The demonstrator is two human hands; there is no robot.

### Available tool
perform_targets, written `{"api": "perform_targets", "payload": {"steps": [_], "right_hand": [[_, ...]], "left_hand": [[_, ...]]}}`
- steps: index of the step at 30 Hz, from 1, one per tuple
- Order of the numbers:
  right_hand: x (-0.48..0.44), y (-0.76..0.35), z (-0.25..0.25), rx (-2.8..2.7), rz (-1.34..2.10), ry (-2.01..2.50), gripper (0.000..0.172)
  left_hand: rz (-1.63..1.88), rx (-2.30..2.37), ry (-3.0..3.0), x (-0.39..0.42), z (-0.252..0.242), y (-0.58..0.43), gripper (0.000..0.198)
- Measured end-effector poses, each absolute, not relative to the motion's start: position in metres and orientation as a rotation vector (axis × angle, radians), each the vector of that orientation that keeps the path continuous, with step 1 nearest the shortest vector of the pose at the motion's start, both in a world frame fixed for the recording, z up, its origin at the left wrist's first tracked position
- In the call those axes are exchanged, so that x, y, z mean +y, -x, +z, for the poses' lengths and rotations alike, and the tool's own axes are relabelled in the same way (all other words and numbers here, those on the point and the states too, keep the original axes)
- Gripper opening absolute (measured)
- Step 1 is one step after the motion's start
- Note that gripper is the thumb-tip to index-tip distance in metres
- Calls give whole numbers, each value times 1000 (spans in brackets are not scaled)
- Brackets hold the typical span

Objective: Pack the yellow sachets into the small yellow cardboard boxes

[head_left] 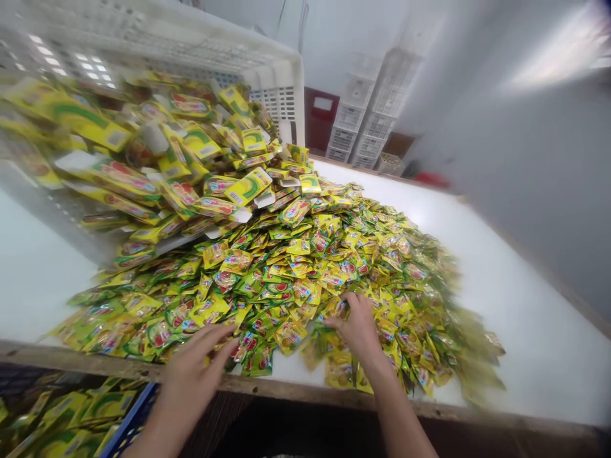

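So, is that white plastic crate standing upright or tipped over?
Tipped over: the white plastic crate has its open mouth facing sideways, with yellow cartons spilling out onto the sachets.

Packets (291, 286) on table (506, 280) (crate (191, 44) behind)

A white-topped, wood-edged bench (515, 312) stands before pale grey walls (539, 172). Beyond it, tall stacks of white plastic crates (386, 95) rise beside a dark red panel (319, 124); bright light (558, 60) glares at upper right.
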State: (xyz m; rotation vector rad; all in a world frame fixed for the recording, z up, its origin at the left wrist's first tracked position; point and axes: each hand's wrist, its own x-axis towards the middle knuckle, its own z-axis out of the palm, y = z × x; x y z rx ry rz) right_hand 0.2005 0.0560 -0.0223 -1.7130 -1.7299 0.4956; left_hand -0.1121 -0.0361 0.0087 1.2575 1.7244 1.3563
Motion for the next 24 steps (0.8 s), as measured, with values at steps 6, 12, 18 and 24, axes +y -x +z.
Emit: {"api": "perform_targets", "payload": {"steps": [6, 12, 18, 24], "right_hand": [[28, -196, -3, -1352, 942, 1500, 29], [16, -146, 20, -1285, 1432, 1195, 24], [23, -137, -9, -1119, 1462, 1245, 26], [23, -149, -10, -1303, 1320, 1229, 28]], "left_hand": [[978, 1953, -1813, 10, 2, 63, 9], [957, 1334, -1109, 3, 9, 44, 21], [1026, 1277, -874, -5, 7, 19, 30], [1074, 1211, -961, -9, -7, 12, 23]]}}
